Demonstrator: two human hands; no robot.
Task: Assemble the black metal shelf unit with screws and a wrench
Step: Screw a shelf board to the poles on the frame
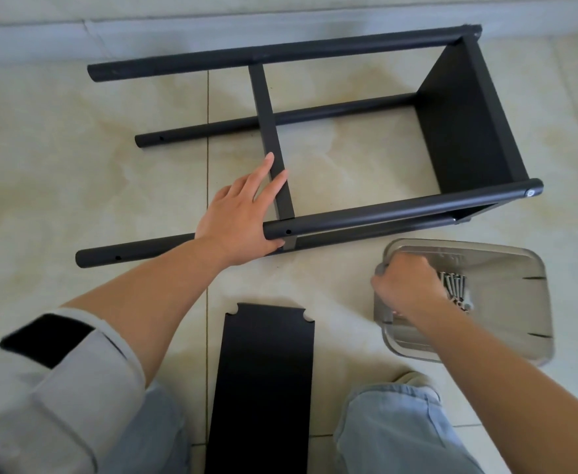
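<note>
The black shelf frame (376, 213) lies on its side on the tiled floor, four tubes running left to right and one shelf panel (462, 121) fixed at its right end. A second panel (268, 131) stands edge-up across the middle. My left hand (243, 213) rests on that panel with straight fingers, the thumb by the near tube's open end. My right hand (407, 285) reaches into a clear plastic tray (520, 302), fingers curled downward beside several screws (455, 285). What those fingers hold is hidden. A loose black panel (263, 371) with notched corners lies between my knees.
A pale wall and skirting run along the far side behind the frame. My knees in light jeans sit at the bottom edge on either side of the loose panel. Bare tiles lie to the left of the frame.
</note>
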